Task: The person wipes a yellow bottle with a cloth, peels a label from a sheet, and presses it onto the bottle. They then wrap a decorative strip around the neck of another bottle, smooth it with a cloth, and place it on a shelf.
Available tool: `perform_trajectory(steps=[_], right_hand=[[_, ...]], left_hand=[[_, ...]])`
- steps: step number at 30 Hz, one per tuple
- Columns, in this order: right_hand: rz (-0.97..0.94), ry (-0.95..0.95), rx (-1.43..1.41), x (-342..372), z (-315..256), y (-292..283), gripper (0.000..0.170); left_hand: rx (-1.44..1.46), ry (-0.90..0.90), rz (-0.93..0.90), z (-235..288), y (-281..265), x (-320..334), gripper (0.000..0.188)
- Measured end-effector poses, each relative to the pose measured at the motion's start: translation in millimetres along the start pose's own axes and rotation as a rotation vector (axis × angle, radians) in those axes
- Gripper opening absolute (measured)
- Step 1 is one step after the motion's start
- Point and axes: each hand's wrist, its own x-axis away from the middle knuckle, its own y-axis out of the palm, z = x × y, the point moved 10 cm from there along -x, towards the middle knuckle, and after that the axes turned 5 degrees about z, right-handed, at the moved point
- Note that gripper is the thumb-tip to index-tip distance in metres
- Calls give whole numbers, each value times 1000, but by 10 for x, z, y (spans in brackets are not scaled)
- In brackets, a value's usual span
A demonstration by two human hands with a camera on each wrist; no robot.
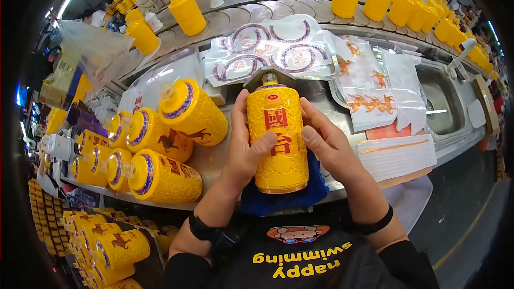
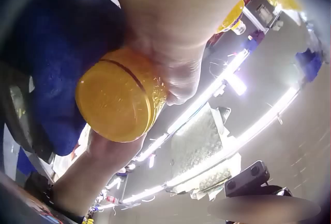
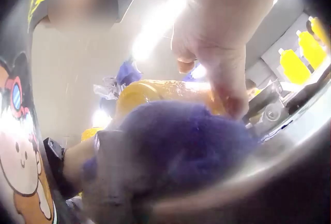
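Note:
A yellow embossed bottle (image 1: 278, 174) with red characters and a clear neck lies neck-away over a blue cloth (image 1: 319, 184). My left hand (image 1: 238, 147) holds its left side, thumb across the front. At its right side my right hand (image 1: 334, 150) rests with relaxed fingers, the thumb at the bottle's edge. In the left wrist view the bottle's round base (image 2: 114, 102) shows below my left hand (image 2: 168, 27). The right wrist view has the cloth (image 3: 178, 146) hiding part of the bottle (image 3: 170, 89), under my right hand (image 3: 217, 37).
Several yellow bottles (image 1: 195, 115) stand at the left. Sheets of ring-shaped labels (image 1: 265, 48) and orange decals (image 1: 375, 80) lie beyond and to the right. A conveyor (image 1: 230, 16) carrying bottles curves behind; a sink (image 1: 441, 101) is at the far right.

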Motion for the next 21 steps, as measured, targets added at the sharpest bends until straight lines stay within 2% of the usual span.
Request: perform_trajectory(steps=[2,11,14,17,21], right_hand=[[21,42,11,2,13,-49,67],[-20,-24,-18,-19,72,-35,65],[-13,24,-69,-11,80,-41,65],[-14,-29,-4,-13,75,-17,66],[-17,-4,-36,-18,-1,4,75]], left_hand=[[6,-10,10,-27,10,41,94],[30,-25,4,13,56,41,89],[34,-22,-1,1,51,50,90],[-9,-12,-7,7,48,46,91],[38,0,9,19,36,46,91]])
